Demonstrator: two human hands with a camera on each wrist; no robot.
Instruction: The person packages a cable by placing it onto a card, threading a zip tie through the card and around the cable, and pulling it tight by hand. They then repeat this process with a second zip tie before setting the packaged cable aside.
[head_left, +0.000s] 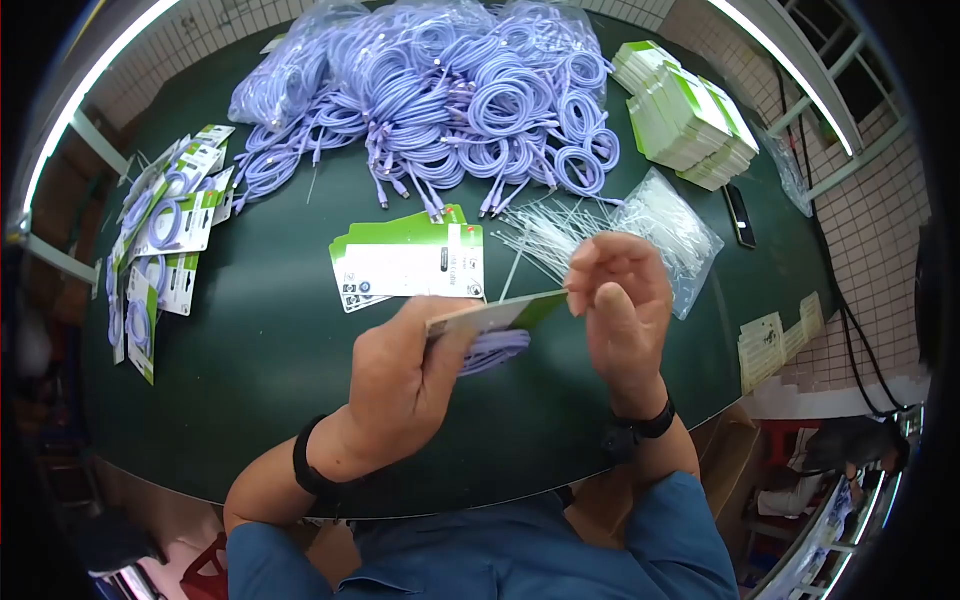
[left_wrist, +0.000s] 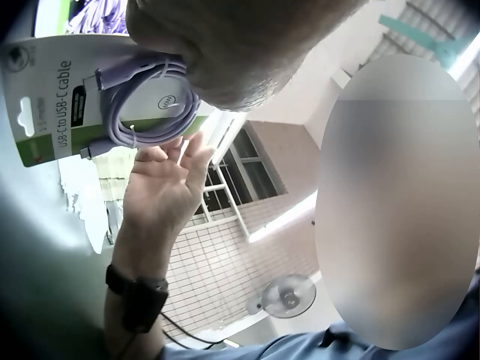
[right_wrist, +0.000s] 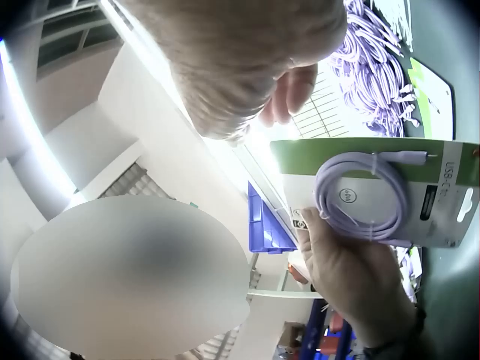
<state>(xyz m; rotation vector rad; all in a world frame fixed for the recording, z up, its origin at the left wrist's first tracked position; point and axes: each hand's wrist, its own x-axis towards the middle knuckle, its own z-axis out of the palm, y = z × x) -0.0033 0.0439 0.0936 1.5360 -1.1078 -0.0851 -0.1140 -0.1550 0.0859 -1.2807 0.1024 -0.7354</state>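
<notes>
Left hand (head_left: 400, 385) gripped the card (head_left: 500, 312) bearing a coiled cable (right_wrist: 360, 195); right hand (head_left: 620, 300), fingers loosely curled, touched the card's end.

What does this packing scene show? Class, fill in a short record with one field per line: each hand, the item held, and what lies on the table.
left hand: holds the backing card by its near end
right hand: at the card's far end, fingers curled; grip unclear
coiled cable: purple, mounted on the card
table: dark green
cable heap: far side
card stack: centre
cable ties: beside the right hand
</notes>
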